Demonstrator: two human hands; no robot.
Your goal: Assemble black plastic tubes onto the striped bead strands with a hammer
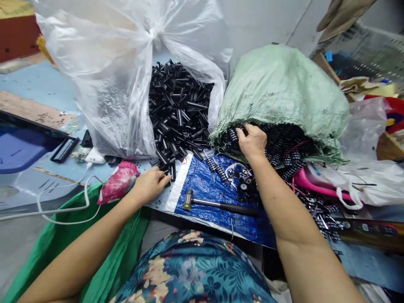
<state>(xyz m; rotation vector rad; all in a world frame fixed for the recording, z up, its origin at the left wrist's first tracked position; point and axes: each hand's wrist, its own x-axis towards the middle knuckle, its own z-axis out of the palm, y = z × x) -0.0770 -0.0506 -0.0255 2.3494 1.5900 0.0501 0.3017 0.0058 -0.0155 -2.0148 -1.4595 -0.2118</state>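
Note:
My left hand (150, 185) is curled over the near edge of a pile of black plastic tubes (179, 118), with a tube (173, 169) at its thumb and forefinger. The pile spills from the torn side of a clear plastic bag (126, 84). At the mouth of a pale green woven sack (284, 84), my right hand (254, 141) has thumb and fingers closed among black-and-white dotted rods (284, 147); its fingertips are partly hidden. A few similar rods (221, 171) lie on a blue sheet (202, 181) below, near a mallet (217, 205) with a black grip.
Small round parts (244, 183) sit on the blue sheet. A pink wrapped bundle (119, 182) and white cable (86, 198) are left of my left hand. At right are a pink-handled item (318, 187), a white plastic bag (375, 181) and more dotted rods (322, 214).

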